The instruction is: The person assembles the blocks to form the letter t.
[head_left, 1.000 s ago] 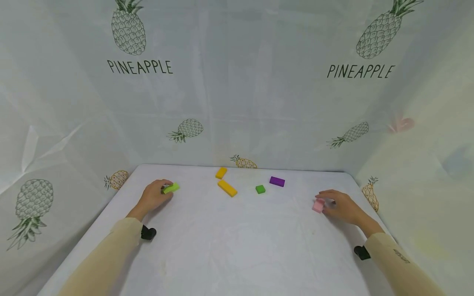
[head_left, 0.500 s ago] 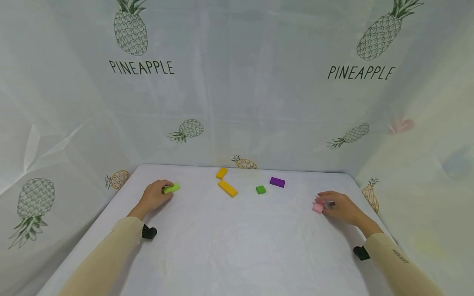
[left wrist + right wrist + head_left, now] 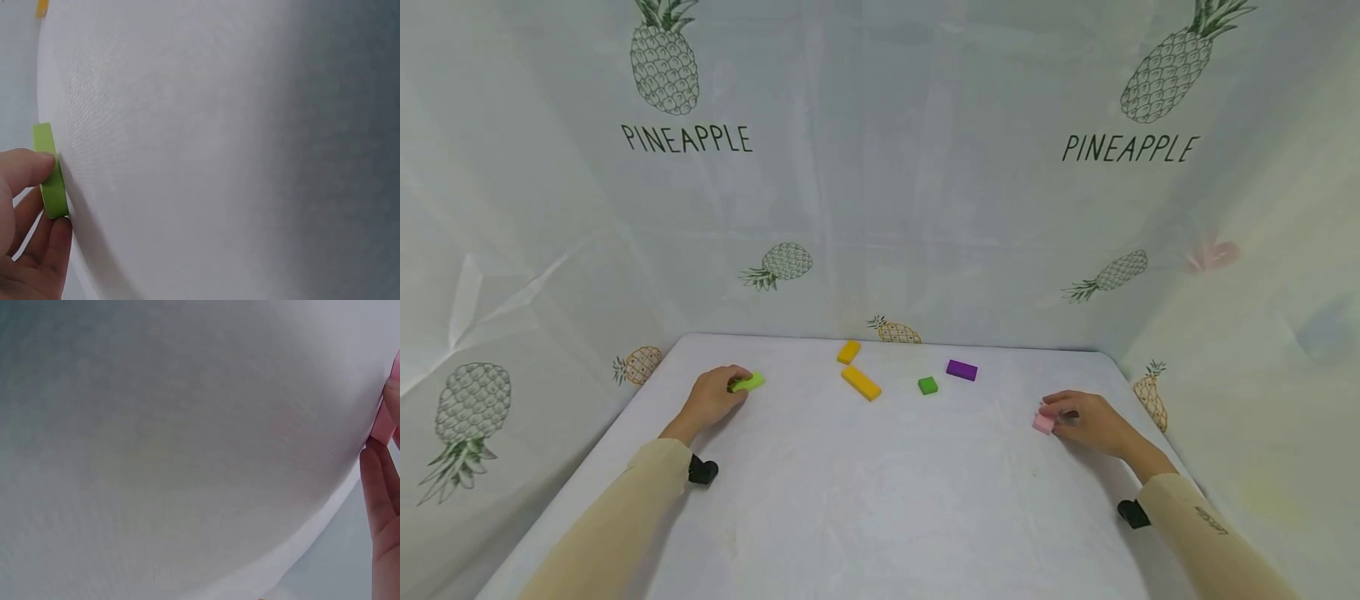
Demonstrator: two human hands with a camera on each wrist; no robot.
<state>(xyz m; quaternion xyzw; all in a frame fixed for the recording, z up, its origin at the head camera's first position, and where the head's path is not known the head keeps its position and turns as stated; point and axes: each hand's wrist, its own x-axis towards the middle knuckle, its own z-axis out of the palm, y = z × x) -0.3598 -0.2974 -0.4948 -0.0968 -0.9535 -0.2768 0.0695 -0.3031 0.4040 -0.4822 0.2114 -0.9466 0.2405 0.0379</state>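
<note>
A person pinches a lime block (image 3: 749,382) in the left hand (image 3: 709,398) and a pink block (image 3: 1042,422) in the right hand (image 3: 1088,421) at opposite sides of a white desk (image 3: 880,492).

The left fingers are narrowed on the lime block at the desk's far left, the thumb pressed to its face; the right fingers are narrowed on the pink block toward the far right. Whether either block touches the desk cannot be told. Between the hands, a small yellow block (image 3: 848,352) lies near the far edge, with a long yellow block (image 3: 861,383) just in front of it. To their right are a green block (image 3: 928,385) and, slightly farther back, a purple block (image 3: 962,370). A sheet (image 3: 880,183) printed with pineapples hangs behind the desk.
</note>
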